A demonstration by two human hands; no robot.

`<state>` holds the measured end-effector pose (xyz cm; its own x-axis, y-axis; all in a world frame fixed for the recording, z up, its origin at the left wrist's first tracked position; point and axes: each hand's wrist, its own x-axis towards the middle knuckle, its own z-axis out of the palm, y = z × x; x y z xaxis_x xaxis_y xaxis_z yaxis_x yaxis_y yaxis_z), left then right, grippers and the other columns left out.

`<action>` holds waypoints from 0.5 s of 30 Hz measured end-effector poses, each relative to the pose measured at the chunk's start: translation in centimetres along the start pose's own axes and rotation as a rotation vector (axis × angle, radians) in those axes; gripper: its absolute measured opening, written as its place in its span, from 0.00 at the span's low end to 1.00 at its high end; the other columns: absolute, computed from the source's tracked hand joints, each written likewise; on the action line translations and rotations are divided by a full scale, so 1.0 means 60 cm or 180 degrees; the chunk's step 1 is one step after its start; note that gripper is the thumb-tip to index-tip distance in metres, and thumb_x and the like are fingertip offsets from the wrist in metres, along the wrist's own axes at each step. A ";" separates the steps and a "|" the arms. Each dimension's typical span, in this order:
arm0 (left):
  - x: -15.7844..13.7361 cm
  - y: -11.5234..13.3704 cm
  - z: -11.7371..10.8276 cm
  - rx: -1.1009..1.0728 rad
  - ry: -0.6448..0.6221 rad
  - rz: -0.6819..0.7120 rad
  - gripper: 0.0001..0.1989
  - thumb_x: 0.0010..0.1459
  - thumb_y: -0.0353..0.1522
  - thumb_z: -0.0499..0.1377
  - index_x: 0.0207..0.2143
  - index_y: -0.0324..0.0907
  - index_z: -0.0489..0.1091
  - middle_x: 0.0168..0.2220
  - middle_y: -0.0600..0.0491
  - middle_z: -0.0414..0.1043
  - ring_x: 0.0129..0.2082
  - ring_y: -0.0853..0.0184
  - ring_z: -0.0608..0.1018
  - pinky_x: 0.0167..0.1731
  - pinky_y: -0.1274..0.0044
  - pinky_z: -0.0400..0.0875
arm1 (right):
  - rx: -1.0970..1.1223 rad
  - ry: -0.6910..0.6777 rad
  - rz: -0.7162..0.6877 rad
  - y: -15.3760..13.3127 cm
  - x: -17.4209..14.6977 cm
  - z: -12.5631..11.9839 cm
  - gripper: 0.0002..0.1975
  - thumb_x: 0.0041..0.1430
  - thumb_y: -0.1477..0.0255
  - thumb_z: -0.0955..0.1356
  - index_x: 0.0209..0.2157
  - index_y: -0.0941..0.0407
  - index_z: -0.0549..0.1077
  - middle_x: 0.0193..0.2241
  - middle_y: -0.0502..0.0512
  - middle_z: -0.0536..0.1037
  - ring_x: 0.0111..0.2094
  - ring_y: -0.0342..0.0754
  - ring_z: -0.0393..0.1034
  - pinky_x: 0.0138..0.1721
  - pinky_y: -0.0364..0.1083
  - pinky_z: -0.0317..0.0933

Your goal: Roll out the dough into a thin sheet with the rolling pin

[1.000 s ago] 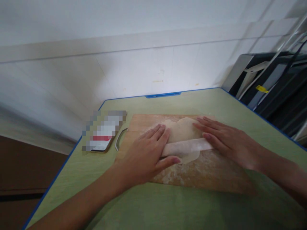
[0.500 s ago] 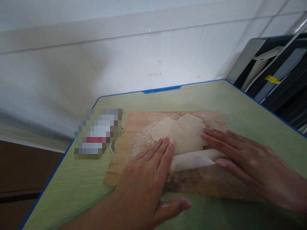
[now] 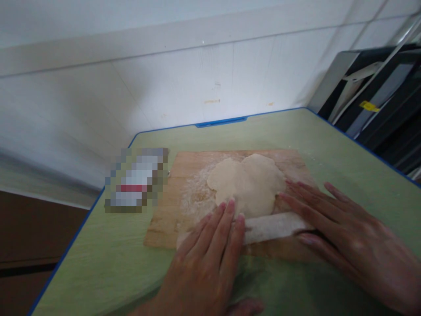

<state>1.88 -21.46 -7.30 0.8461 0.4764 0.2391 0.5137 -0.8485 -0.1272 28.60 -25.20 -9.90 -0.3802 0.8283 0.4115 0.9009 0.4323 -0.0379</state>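
A sheet of pale dough (image 3: 246,184) with an uneven, lobed outline lies on a floured wooden board (image 3: 184,164). Along its near edge is a flour-dusted rolling pin (image 3: 276,227), both ends covered by my hands. My left hand (image 3: 210,250) rests flat over the pin's left end, fingers stretched forward and their tips by the dough's near edge. Over the right end lies my right hand (image 3: 342,228), its fingers long and straight, the thumb on the near side of the pin. Neither hand's fingers wrap round the pin.
The board sits on a green table (image 3: 125,263) with blue edging. A blurred-out flat object (image 3: 138,180) lies left of the board. Behind the table stands a white wall (image 3: 184,87); dark folded items (image 3: 378,105) lean at the right.
Both hands and the rolling pin have come nearer to me, down the board. More of the dough's near part shows, and my left thumb has dropped toward the bottom edge.
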 end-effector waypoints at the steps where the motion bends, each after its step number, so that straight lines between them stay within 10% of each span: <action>1: -0.001 0.002 0.001 0.0001 0.0070 -0.0013 0.40 0.58 0.53 0.48 0.58 0.28 0.58 0.60 0.35 0.58 0.60 0.51 0.63 0.54 0.67 0.65 | -0.0031 0.0018 -0.0009 -0.001 0.000 0.000 0.23 0.63 0.60 0.59 0.58 0.52 0.62 0.58 0.60 0.66 0.56 0.59 0.63 0.53 0.66 0.58; 9: 0.013 -0.027 -0.050 -0.1519 -0.0628 -0.0554 0.29 0.64 0.46 0.45 0.62 0.40 0.54 0.63 0.47 0.54 0.61 0.61 0.62 0.56 0.69 0.64 | 0.0207 0.0115 0.0163 -0.006 0.002 0.005 0.18 0.62 0.62 0.61 0.52 0.53 0.67 0.54 0.60 0.70 0.54 0.57 0.64 0.50 0.61 0.62; 15: 0.100 -0.124 -0.037 -0.2323 -0.0368 -0.1379 0.21 0.60 0.45 0.50 0.48 0.42 0.69 0.52 0.49 0.70 0.54 0.58 0.70 0.51 0.69 0.64 | 0.0634 0.0261 0.0227 -0.006 0.003 0.005 0.12 0.62 0.66 0.62 0.45 0.51 0.71 0.48 0.56 0.75 0.50 0.54 0.68 0.47 0.57 0.66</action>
<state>2.80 -12.79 -2.80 0.6258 0.7797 0.0187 0.6084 -0.5031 0.6138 28.14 -25.07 -10.09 -0.2913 0.8311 0.4737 0.8628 0.4422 -0.2452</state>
